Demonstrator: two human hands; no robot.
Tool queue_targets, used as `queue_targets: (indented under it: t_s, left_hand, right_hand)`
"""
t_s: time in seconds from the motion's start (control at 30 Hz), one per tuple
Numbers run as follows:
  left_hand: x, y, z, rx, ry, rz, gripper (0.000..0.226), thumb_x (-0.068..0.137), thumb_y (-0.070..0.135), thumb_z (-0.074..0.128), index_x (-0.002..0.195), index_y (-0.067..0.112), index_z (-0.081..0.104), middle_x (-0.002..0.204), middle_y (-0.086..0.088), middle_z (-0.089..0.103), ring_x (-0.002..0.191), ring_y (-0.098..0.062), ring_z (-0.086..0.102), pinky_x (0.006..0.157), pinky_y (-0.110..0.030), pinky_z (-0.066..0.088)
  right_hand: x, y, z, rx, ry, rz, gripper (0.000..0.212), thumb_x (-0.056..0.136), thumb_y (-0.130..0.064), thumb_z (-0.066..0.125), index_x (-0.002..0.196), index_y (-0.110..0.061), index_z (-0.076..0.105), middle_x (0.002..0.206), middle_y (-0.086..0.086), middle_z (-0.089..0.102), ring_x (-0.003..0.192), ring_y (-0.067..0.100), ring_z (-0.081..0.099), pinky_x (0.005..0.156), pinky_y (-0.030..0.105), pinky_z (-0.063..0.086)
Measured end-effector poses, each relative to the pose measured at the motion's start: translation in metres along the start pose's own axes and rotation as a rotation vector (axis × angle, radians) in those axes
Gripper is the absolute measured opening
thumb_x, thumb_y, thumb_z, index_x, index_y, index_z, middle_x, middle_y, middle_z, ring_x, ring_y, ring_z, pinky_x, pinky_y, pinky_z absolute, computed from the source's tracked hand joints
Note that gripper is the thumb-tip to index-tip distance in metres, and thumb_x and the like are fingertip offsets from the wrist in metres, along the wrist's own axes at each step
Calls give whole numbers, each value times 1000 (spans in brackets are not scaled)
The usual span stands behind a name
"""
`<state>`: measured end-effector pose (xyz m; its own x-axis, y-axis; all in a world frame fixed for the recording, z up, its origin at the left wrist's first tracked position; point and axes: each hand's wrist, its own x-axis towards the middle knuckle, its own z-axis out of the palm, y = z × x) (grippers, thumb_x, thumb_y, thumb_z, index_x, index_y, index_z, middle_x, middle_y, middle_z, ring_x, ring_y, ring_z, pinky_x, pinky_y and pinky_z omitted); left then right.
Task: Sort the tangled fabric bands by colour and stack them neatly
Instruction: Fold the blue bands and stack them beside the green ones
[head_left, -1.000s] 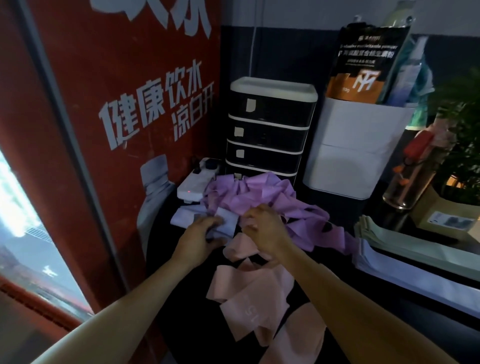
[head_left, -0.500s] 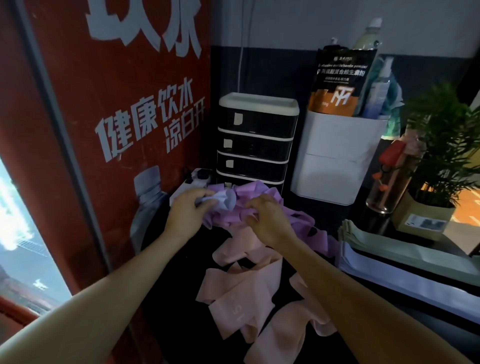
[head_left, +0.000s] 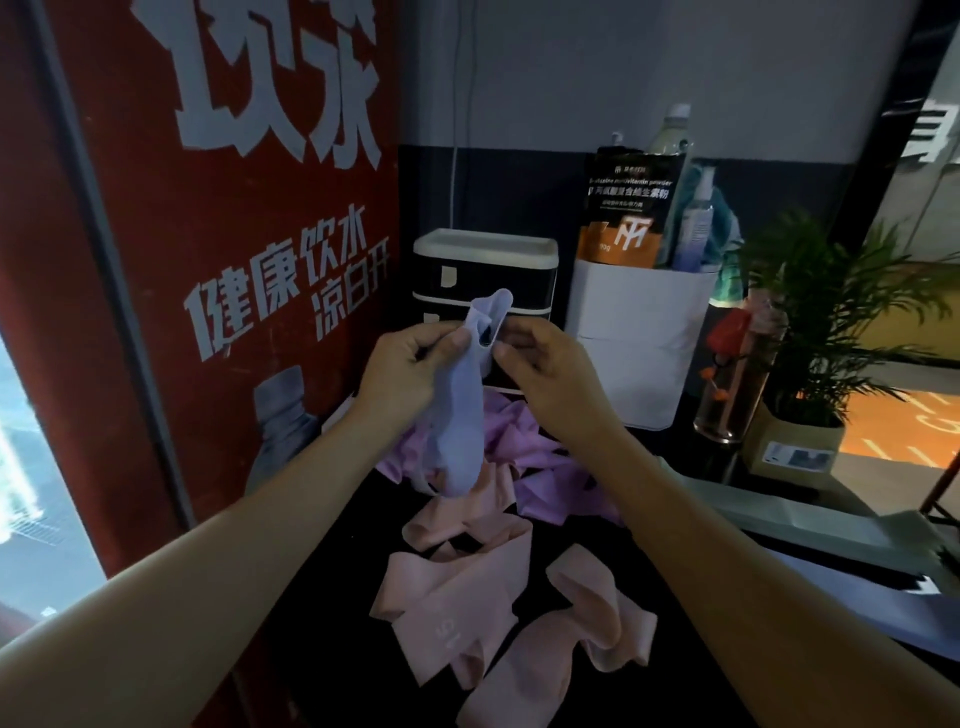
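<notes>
A pale blue fabric band (head_left: 460, 415) hangs in the air above the dark table (head_left: 332, 597). My left hand (head_left: 410, 371) pinches its upper left edge and my right hand (head_left: 545, 369) pinches its upper right edge, both at chest height in front of the drawer unit. Below them lies a tangle of purple bands (head_left: 535, 457). Closer to me, several pink bands (head_left: 467, 613) are spread loosely over the table. A stack of flat green and pale blue bands (head_left: 810, 525) lies along the right side.
A red poster wall (head_left: 218, 260) closes the left side. At the back stand a black drawer unit (head_left: 488, 270), a white bin (head_left: 639, 332) with a pouch and bottles, a glass bottle (head_left: 737, 374) and a potted plant (head_left: 821, 332).
Both hands have risen from the pile on the table, lifting the pale blue band out of the purple tangle until it hangs free between them.
</notes>
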<state>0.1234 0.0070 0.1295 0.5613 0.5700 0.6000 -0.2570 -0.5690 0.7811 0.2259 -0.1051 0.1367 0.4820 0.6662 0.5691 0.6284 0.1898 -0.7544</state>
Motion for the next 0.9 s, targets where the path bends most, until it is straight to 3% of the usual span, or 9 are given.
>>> queue_targets:
  t_s: [0.1,0.2,0.33,0.4,0.47,0.57,0.73,0.8,0.9]
  left_hand:
    - [-4,3,9,-51,-94,-42,19,94,13,52,102,7,68,82,5,64,78,5,56,71,-14,45]
    - [-8,5,20,-45,-176,-46,19,95,17,49,97,15,68,94,-6,66,90,-9,58,84,-25,46]
    - [-16,6,33,76,-246,71,42,93,37,50,76,2,64,79,-17,58,77,-12,51,69,-19,39]
    - [-19,7,36,82,-254,54,28,94,32,50,82,10,62,79,-11,53,77,-13,47,65,-15,36]
    - [-23,6,40,77,-232,7,22,95,20,50,89,8,68,82,-8,57,76,-10,51,66,-10,37]
    - [-28,4,40,-10,-188,-82,21,94,15,51,97,4,69,87,0,63,78,0,54,69,-8,42]
    - [-30,-4,31,-140,-40,-258,19,95,15,50,94,8,67,78,3,60,72,-5,52,63,-15,43]
    - [-31,-5,31,-152,-59,-305,21,97,16,47,85,11,65,74,0,55,69,-9,48,63,-21,40]
    - [-29,-2,36,-283,-40,-440,27,99,14,42,79,8,60,76,-9,52,72,-19,48,67,-31,38]
  right_hand:
    - [-8,-4,-11,38,-5,39,23,93,-6,52,115,-3,58,98,-3,62,84,-1,60,74,9,49]
    - [-16,-6,-20,50,25,66,20,93,-7,52,111,-2,61,97,3,64,90,17,64,82,28,54]
    - [-25,0,-28,35,65,121,10,93,-11,55,95,-7,63,84,5,67,85,27,65,83,46,54]
    - [-26,8,-30,-11,127,135,12,90,-11,59,85,-1,62,79,14,67,78,33,64,78,52,53]
    - [-26,15,-34,-72,177,116,18,89,-11,60,76,1,60,74,21,63,67,29,58,68,46,54]
    - [-28,21,-43,-129,239,90,29,91,-11,57,72,12,54,69,29,54,62,18,43,59,32,39]
    - [-33,30,-62,-143,323,118,31,94,-10,51,63,-9,50,57,1,43,57,12,36,56,24,33]
    - [-36,27,-63,-162,289,102,33,95,-8,47,63,-10,42,56,-2,36,54,10,30,50,16,26]
    - [-38,27,-60,-62,259,137,30,98,-9,41,68,-4,41,60,2,34,56,10,29,52,24,26]
